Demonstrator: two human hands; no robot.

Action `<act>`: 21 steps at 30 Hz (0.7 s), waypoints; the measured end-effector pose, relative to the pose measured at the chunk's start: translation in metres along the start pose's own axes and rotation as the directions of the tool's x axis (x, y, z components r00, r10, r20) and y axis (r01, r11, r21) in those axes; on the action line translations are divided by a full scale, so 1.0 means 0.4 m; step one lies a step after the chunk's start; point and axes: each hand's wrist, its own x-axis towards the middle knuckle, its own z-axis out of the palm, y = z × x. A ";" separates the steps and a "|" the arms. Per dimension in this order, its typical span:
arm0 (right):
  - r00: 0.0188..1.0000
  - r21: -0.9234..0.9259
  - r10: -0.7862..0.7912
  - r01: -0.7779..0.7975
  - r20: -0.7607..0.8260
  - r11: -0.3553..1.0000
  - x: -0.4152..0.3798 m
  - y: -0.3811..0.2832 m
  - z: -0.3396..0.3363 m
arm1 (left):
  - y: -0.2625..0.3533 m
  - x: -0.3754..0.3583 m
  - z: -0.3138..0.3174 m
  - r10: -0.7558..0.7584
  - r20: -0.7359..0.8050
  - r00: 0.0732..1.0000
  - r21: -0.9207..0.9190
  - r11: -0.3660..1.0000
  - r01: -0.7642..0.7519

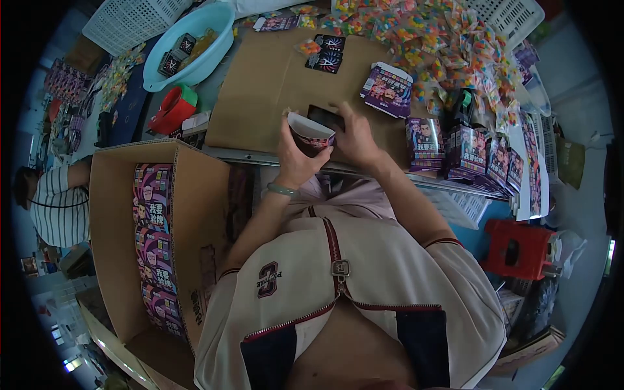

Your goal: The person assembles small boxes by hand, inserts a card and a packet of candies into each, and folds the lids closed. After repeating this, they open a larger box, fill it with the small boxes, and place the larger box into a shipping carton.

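My L hand (298,159) was clamped round an open box (313,130), ctr of frame, prob. to keep its mouth spread. My R hand (359,138), just beside, was at a dark card (322,116); couldn't tell if gripped. Candy (448,55) lay upper R, prob. for quick reach.

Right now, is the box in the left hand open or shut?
Open: the box in the left hand shows its pale interior at one end.
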 end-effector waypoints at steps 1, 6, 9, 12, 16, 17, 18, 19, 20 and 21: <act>0.989 0.138 0.145 -0.138 -0.042 0.981 0.014 -0.010 -0.017 | 0.001 -0.005 0.001 -0.011 -0.051 0.999 0.057 0.998 0.014; 0.965 0.630 0.236 -0.251 0.109 0.735 0.098 -0.107 -0.180 | 0.034 0.003 -0.002 -0.158 -0.131 0.979 0.139 0.974 0.176; 0.963 0.041 -0.241 0.238 0.123 0.970 0.135 -0.136 -0.180 | 0.035 0.019 0.014 -0.203 -0.123 0.971 0.120 0.969 0.218; 0.914 -0.199 -0.178 0.263 0.365 0.944 0.173 -0.155 -0.182 | 0.034 0.023 0.017 -0.100 -0.149 0.984 0.264 0.955 0.137; 0.720 -0.234 -0.326 0.559 0.613 0.796 0.204 -0.176 -0.140 | 0.055 0.020 0.011 -0.123 -0.128 0.984 0.259 0.954 0.153; 0.730 -0.228 -0.381 0.584 0.568 0.779 0.199 -0.180 -0.109 | 0.055 0.019 0.012 -0.120 -0.122 0.985 0.278 0.949 0.150; 0.734 -0.225 -0.434 0.610 0.522 0.760 0.195 -0.181 -0.091 | 0.051 0.018 0.010 -0.123 -0.122 0.985 0.275 0.949 0.153; 0.733 -0.226 -0.432 0.610 0.525 0.760 0.196 -0.178 -0.086 | 0.045 0.020 0.007 -0.111 -0.125 0.986 0.235 0.962 0.138; 0.757 -0.148 -0.459 0.577 0.465 0.803 0.196 -0.176 -0.081 | 0.041 0.020 0.004 -0.100 -0.127 0.987 0.195 0.973 0.124; 0.782 -0.064 -0.477 0.543 0.402 0.837 0.196 -0.175 -0.076 | 0.043 0.020 0.006 -0.106 -0.127 0.986 0.193 0.973 0.130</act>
